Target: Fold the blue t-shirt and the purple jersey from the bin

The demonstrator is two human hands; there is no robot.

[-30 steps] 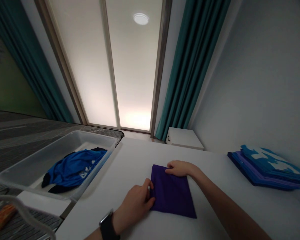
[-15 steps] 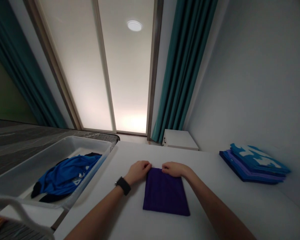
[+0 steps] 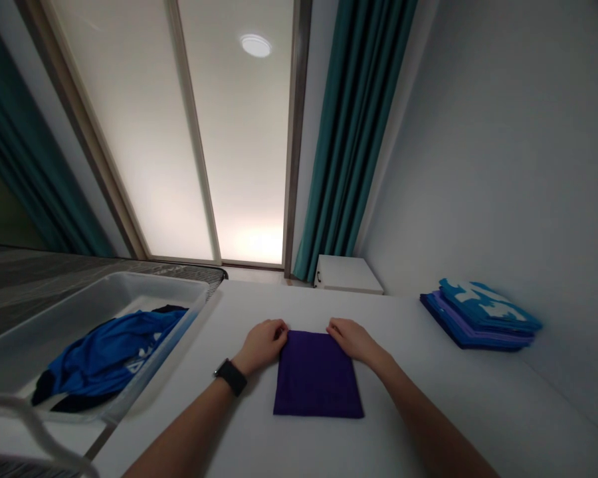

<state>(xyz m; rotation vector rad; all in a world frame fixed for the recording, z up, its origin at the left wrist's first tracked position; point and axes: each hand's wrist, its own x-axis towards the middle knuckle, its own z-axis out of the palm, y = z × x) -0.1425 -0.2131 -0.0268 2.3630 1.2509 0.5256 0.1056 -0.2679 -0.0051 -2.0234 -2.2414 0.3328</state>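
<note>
A folded dark purple cloth (image 3: 317,378) lies flat on the white table (image 3: 428,398) in front of me. My left hand (image 3: 263,342), with a black watch on its wrist, pinches the cloth's far left corner. My right hand (image 3: 349,337) grips the far right corner, fingers curled on the fabric. Both forearms reach in from the bottom of the view.
A clear plastic bin (image 3: 104,299) at the left holds a crumpled blue garment (image 3: 107,352). A stack of folded blue and purple clothes (image 3: 478,315) sits at the right by the wall. A small white cabinet (image 3: 347,275) and teal curtains (image 3: 349,133) stand behind the table.
My left hand has moved from the cloth's near left edge up to its far left corner. The cloth now lies squarer, and the view has shifted slightly right.
</note>
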